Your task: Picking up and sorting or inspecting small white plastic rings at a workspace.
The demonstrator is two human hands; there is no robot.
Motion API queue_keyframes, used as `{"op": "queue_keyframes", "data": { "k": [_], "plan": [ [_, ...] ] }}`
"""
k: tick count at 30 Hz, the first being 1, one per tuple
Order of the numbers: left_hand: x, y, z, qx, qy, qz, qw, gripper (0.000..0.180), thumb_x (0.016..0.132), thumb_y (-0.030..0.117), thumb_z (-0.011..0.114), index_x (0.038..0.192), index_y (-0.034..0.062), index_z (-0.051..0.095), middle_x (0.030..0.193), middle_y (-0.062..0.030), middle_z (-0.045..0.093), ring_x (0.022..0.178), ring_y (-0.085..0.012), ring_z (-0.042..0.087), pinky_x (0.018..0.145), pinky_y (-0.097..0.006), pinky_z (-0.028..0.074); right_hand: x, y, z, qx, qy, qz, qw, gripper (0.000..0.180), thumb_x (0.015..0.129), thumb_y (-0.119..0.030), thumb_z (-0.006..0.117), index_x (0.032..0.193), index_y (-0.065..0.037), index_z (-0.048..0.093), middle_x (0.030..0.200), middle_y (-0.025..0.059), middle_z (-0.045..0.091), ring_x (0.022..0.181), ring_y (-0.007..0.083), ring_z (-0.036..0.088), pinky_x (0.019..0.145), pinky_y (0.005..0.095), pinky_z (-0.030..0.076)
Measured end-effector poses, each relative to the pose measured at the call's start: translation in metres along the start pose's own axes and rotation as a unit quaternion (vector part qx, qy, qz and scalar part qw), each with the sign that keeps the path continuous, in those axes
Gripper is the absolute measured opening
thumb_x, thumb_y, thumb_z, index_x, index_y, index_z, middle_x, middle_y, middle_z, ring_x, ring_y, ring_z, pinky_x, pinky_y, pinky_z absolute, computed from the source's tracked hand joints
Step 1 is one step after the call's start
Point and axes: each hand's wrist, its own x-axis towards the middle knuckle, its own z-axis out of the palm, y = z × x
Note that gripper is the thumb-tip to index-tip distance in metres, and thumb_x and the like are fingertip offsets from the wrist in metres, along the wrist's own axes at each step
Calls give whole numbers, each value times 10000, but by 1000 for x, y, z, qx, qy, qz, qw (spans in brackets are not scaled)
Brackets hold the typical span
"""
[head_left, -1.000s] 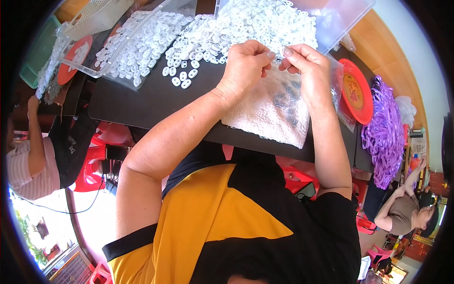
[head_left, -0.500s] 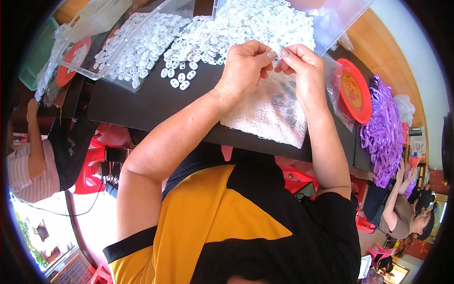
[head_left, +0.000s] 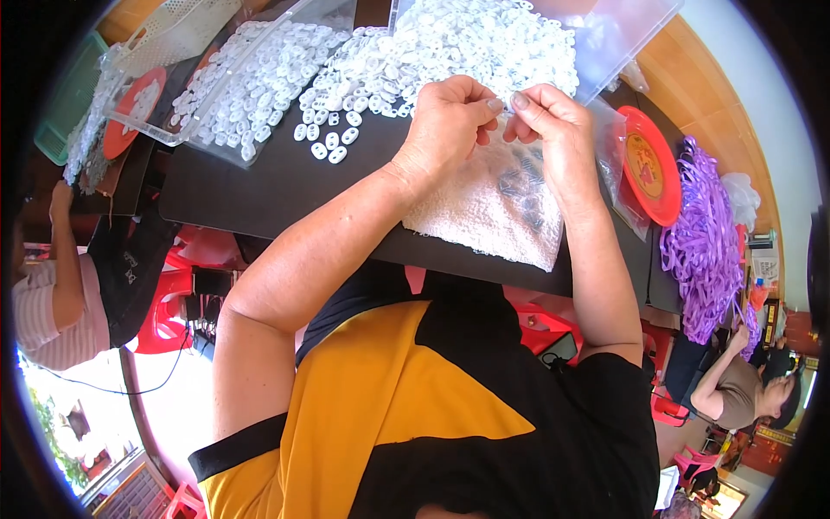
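Observation:
My left hand (head_left: 450,121) is closed in a pinch, thumb against fingers, over the near edge of a heap of white oval plastic pieces with two holes (head_left: 484,52). Close beside it, my right hand (head_left: 560,130) pinches too, fingertips toward the left ones with a small gap between. Whatever either hand holds is too small to make out. Beneath both lies a pale pink towel (head_left: 480,212), partly covered by my right hand and wrist. Small thin greyish pieces (head_left: 521,180) are scattered on the towel. Several loose oval pieces (head_left: 332,141) lie left of my left hand.
A clear plastic bin (head_left: 596,60) stands behind the heap, another clear bin (head_left: 186,134) at the left. On the right are a red plate (head_left: 661,195) and a bundle of purple ribbons (head_left: 700,251). Co-workers sit at left and right; the dark table (head_left: 251,195) has a near edge.
My two hands stay almost in place, with the fingertips slightly further apart. At the right, the co-worker's arms have shifted lower beside the purple ribbons.

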Motion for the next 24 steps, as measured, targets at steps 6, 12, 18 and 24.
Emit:
{"op": "queue_keyframes", "data": {
  "k": [6,12,18,24],
  "plan": [
    [2,-5,1,-23,16,7,1000,87,893,73,613,885,-14,613,687,-40,594,551,-90,521,443,-217,382,-2,2,9,15,-12,-4,1000,183,906,-177,616,813,-19,613,638,-6,532,585,85,517,572,220,387],
    [1,-4,1,-38,26,-2,999,90,888,73,616,884,-17,612,681,-43,589,538,-97,521,444,-229,382,-4,1,11,19,-1,4,1000,190,913,-186,613,825,-18,613,652,-7,526,591,81,518,571,226,412],
    [3,1,-5,-73,63,0,995,136,874,109,623,911,-22,626,703,-56,601,554,-116,529,456,-247,388,2,9,4,-146,-14,-63,987,197,876,-186,637,814,-1,607,664,65,594,580,184,578,561,308,446],
    [5,2,-10,-108,98,6,989,151,855,114,639,904,-29,631,706,-61,603,555,-124,530,453,-253,388,-6,14,16,-573,-70,-232,783,78,775,-93,579,800,-28,614,755,156,653,702,332,660,603,455,498]
  ]
}}
